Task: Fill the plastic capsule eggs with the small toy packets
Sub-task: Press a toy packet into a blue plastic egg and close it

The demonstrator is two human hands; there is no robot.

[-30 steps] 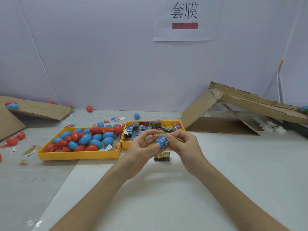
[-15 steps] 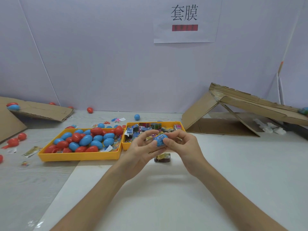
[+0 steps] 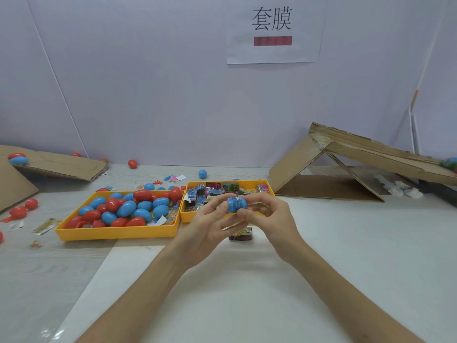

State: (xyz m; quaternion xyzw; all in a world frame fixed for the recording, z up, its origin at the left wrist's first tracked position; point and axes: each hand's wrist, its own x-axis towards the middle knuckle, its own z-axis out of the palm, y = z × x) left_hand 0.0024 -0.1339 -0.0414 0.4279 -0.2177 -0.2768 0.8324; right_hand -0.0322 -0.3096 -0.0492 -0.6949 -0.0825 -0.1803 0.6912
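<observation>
Quick count: two yellow trays, two hands, one egg in play. The packet tray (image 3: 249, 181) is my reference point for everything. It's stuffed with little toy packets (image 3: 212, 193), too jumbled to count, and the print is too small to read.

Right over the packet tray's front edge, the left hand (image 3: 210, 226) and right hand (image 3: 269, 219) both pinch a single blue egg (image 3: 237, 204), thumbs and fingertips curled onto it from either end. There's a bit of white print on top of it, unreadable.

One loose packet (image 3: 243, 233) lies on the table just in front of the packet tray, under the hands.

Touching the packet tray's left side is the egg tray (image 3: 116, 232), piled with blue and red eggs, roughly a couple dozen. Behind the packet tray sit one stray blue egg (image 3: 202, 173) and, further left, one stray red egg (image 3: 132, 164).

On the wall above the packet tray, one paper sign (image 3: 272, 30) reads 套膜, with a red bar underneath. Right of the packet tray is a folded cardboard lean-to (image 3: 346, 169).
</observation>
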